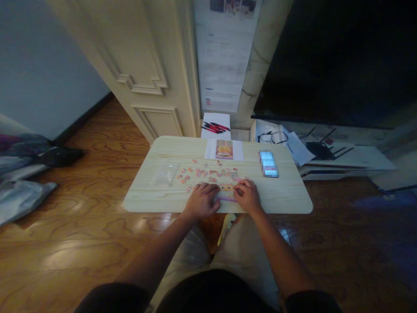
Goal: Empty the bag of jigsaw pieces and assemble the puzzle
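A partly joined jigsaw puzzle point(227, 188) with a yellow-orange figure and a purple lower edge lies near the front of the small table. On its left side rests my left hand point(202, 201), fingers spread fairly flat and touching the puzzle. My right hand point(248, 196) pinches at the puzzle's right edge; the puzzle piece at its fingertips is mostly hidden. Loose puzzle pieces point(198, 172) in pink and orange tones are scattered behind and to the left of my hands. Beyond them lies a white sheet with a picture point(224, 149) of a yellow figure.
A clear plastic bag point(165, 174) lies on the table's left part, a phone point(269, 163) on its right. Red and black pens point(215, 127) lie on a white surface behind the table point(140, 191). Glasses point(276, 138) and a black router point(319, 150) are on a low cabinet.
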Motion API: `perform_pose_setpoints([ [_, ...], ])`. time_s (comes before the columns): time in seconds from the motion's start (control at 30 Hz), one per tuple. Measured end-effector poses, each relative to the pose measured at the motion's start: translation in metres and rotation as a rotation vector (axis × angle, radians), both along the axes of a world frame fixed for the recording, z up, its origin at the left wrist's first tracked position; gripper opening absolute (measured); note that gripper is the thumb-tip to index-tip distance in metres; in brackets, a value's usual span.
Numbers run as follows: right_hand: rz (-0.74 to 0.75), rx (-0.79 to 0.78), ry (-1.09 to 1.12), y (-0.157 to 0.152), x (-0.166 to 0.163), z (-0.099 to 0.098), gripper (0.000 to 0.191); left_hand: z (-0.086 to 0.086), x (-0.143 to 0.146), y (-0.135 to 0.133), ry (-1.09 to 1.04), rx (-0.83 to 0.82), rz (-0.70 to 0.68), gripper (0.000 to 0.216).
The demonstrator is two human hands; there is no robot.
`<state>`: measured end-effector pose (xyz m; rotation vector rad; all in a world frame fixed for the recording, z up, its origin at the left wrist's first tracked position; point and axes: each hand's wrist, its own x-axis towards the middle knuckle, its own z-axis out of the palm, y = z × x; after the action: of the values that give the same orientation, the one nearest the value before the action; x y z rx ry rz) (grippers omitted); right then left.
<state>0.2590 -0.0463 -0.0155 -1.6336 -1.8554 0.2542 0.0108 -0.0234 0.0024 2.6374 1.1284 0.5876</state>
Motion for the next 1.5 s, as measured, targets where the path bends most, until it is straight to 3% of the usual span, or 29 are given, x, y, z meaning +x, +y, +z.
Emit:
perform_pose_setpoints([
  [1.5,0.030,0.052,0.024,0.0023,0.0016,-0.0040,0.013,-0.0065,-0.0014,-0.0005,0.027,0.000,0.024,0.046],
])
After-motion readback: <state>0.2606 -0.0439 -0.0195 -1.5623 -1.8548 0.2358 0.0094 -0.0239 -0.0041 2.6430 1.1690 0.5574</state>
